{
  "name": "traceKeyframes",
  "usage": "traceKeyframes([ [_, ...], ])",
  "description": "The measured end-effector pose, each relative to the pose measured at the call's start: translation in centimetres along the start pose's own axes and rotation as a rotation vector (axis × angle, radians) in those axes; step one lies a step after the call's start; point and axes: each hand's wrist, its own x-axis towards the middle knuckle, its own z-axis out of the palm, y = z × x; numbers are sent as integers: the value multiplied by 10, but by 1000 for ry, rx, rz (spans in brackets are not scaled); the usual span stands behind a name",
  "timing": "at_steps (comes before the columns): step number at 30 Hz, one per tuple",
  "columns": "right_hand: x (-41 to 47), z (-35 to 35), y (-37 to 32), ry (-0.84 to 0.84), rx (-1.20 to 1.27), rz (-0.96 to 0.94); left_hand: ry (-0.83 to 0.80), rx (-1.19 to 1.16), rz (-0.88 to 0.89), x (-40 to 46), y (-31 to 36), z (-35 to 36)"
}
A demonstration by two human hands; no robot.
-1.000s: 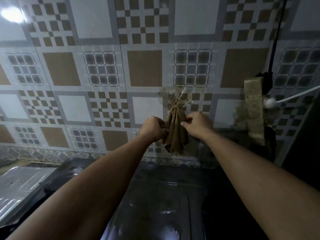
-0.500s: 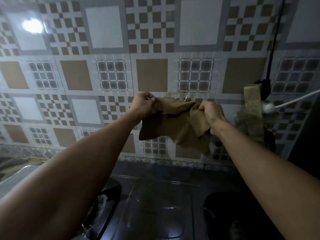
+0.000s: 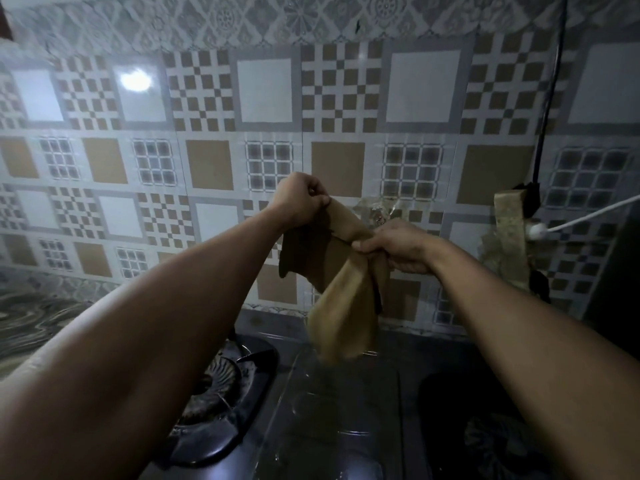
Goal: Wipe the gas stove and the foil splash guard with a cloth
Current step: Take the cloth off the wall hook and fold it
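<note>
Patterned tile wall [image 3: 263, 91] is filling the upper view, a lamp glare showing at its upper left. Gas stove [image 3: 332, 410] is lying dark below, its left burner [image 3: 214, 382] partly hidden by the left forearm. Tan cloth [image 3: 341, 299] is hanging in the air above the stove, between both hands. Left hand [image 3: 301, 200] is pinching its upper corner; right hand [image 3: 398, 247] is closing around its bunched middle. Black cable [image 3: 549, 98] is running down the wall at right, beside a white cord [image 3: 588, 216].
</note>
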Motion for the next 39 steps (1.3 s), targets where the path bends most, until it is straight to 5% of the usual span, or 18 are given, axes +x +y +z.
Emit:
traceKeyframes([
  [6,-2,19,-31,160,38,39,161,187,-310,-36,-30,5],
  [12,-10,28,-37,241,124,170,-538,-462,-688,-97,-50,23],
  [16,-13,27,-36,168,190,240,-740,-794,-780,-110,-58,42],
  [19,-13,29,-35,155,154,241,-625,-966,-755,-112,-52,50],
  [22,-24,34,-37,166,89,223,-319,-1200,-758,-111,-46,47],
  [25,-26,32,-32,360,-91,163,-124,-1392,-750,-103,-44,37],
  [31,-16,39,-16,678,-334,108,33,-1409,-719,-93,-33,19],
  [39,-25,30,-14,514,392,227,56,-1346,-784,-87,-43,-6],
])
